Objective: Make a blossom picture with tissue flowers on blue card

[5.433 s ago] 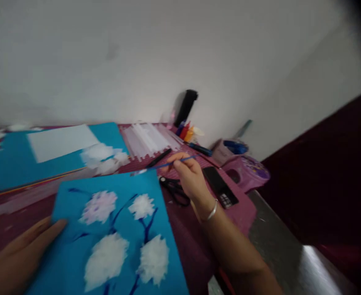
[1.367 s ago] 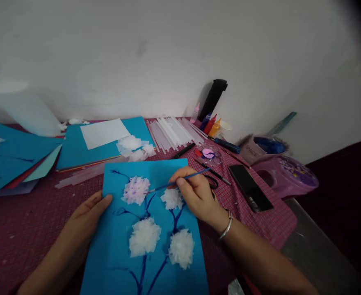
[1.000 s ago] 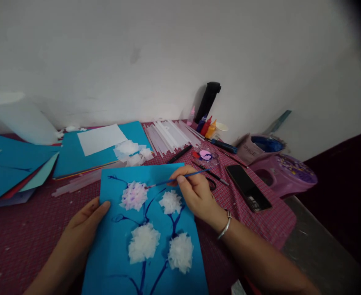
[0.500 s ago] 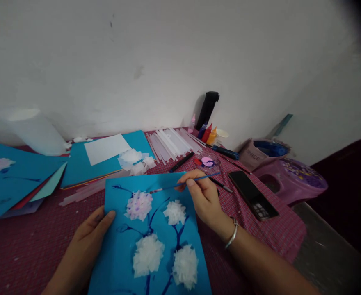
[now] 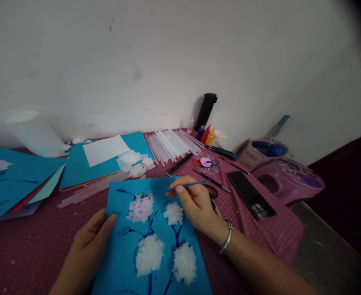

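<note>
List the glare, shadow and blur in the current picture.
Head view: pale glare on the phone; soft shadow on the wall beside the black object. Head view too: the paintbrush looks smeared toward its tip, and the upper right corner is black.

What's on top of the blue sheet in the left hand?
On the blue sheet: three white flowers, one pink-purple flower, dark-blue stems. The right hand, holding a brush, covers part of its upper right; the left hand hides a bit of its left edge.
</note>
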A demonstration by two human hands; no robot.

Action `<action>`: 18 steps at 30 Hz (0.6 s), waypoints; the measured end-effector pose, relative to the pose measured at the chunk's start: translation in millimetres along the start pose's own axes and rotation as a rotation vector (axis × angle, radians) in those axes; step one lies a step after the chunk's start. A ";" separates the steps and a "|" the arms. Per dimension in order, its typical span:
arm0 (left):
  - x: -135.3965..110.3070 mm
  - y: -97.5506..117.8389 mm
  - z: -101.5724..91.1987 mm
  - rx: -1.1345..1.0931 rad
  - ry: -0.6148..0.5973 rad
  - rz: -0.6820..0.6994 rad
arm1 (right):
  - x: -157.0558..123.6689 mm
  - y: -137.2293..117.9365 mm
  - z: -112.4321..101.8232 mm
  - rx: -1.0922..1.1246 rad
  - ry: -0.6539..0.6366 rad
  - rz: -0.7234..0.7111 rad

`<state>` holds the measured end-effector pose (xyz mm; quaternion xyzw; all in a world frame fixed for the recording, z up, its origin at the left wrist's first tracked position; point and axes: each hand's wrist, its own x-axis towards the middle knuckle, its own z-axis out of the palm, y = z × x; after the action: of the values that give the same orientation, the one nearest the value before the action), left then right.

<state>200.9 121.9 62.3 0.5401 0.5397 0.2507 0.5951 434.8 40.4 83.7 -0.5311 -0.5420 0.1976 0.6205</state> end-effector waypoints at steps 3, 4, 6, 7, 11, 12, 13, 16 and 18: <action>-1.4 2.9 1.0 -0.006 -0.006 -0.005 | 1.2 -1.5 -0.2 -0.009 -0.039 0.003; -1.5 4.0 1.1 -0.022 -0.007 -0.014 | 2.0 -2.5 -1.1 0.002 -0.027 0.008; -1.1 5.7 1.0 -0.060 -0.012 -0.044 | 4.3 -5.2 -4.1 0.033 0.050 0.011; -0.8 6.2 0.8 -0.080 -0.013 -0.063 | 5.5 -6.4 -5.9 0.045 0.092 0.012; -0.4 7.6 1.3 -0.104 -0.029 -0.089 | 7.8 -6.1 -8.8 0.053 0.126 0.012; -0.7 8.1 1.8 -0.101 -0.031 -0.083 | 7.3 -4.6 -8.0 0.047 0.105 0.020; -1.2 8.6 2.4 -0.098 -0.034 -0.079 | 6.4 -2.9 -6.8 0.038 0.081 0.027; -1.8 9.9 3.9 -0.087 -0.036 -0.090 | 4.1 0.8 -3.5 0.001 0.005 0.042; -0.6 9.2 2.8 -0.082 -0.025 -0.100 | 5.3 -0.1 -4.7 0.011 0.011 0.045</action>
<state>205.9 122.9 70.4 0.4907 0.5478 0.2357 0.6353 440.7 42.7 86.9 -0.5411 -0.5253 0.2115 0.6218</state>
